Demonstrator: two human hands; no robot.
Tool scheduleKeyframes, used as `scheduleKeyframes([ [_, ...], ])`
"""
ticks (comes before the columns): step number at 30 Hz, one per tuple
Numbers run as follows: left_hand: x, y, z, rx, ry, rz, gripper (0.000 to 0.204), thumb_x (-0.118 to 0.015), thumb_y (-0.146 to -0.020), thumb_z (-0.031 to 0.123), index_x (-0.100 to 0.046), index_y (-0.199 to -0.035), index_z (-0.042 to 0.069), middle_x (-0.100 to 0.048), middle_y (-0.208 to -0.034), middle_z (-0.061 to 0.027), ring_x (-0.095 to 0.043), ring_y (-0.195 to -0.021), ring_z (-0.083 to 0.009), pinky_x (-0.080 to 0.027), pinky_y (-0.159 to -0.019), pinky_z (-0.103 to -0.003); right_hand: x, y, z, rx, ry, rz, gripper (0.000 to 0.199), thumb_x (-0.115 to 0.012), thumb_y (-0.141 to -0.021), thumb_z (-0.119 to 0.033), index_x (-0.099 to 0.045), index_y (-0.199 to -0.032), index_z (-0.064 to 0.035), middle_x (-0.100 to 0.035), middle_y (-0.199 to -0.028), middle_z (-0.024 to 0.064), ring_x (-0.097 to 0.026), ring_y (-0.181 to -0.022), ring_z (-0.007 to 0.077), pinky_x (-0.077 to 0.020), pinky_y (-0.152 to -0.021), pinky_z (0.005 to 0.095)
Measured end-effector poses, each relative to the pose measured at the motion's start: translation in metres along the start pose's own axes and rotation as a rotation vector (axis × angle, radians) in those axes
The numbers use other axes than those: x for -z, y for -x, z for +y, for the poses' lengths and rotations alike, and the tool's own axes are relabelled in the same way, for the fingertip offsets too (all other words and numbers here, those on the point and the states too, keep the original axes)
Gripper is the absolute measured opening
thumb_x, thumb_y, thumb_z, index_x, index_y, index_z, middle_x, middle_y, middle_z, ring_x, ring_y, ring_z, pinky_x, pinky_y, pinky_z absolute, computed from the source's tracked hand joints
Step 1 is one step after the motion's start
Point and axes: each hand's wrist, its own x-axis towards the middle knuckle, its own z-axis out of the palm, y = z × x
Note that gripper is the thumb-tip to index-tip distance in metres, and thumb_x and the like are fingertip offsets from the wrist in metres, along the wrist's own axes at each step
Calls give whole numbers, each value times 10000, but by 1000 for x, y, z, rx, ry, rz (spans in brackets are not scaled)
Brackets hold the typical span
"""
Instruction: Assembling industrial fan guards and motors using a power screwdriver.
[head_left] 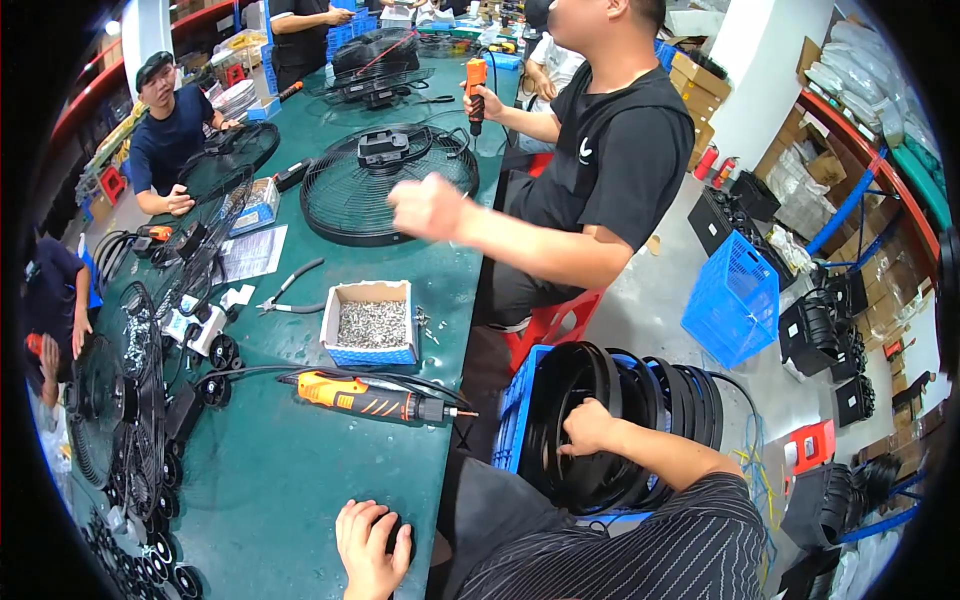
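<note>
My left hand (370, 548) rests at the near edge of the green table (300, 480). Its fingers curl over something small and dark, mostly hidden beneath them. Down to my right, my right hand (592, 428) reaches into a blue crate (512, 410) packed with black round fan rings (655, 400). Its fingers are bent at the nearest black ring (575, 375) and appear to grip it. On the table ahead of my left hand lies an orange and black power screwdriver (360, 396), its bit facing right.
Beyond the screwdriver are a box of small screws (372, 320) and cutting pliers (290, 290). Fan parts (130, 400) crowd the table's left side. A co-worker (620, 150) sits ahead at right, holding an orange screwdriver (476, 90) over a fan grille (345, 190). An empty blue crate (735, 300) stands on the floor.
</note>
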Motion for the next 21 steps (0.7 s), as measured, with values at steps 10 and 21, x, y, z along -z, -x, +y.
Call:
scheduleKeyframes([
  [10,-1,-1,-2,32,-25,-65,239,-734,-751,101,-635,-960,41,-618,-1032,-129,-599,-1036,-348,-427,-998,-549,-20,22,17,79,-10,168,613,-626,-762,-641,-729,-688,-41,-687,-740,180,-672,-841,347,-426,-959,482],
  [21,-5,-2,-1,53,-55,-59,217,-734,-763,105,-641,-948,41,-627,-1026,-125,-600,-1043,-340,-425,-1004,-545,-13,25,17,159,-147,511,465,-677,-809,-473,-639,-617,-51,-623,-613,132,-639,-657,316,-432,-790,427],
])
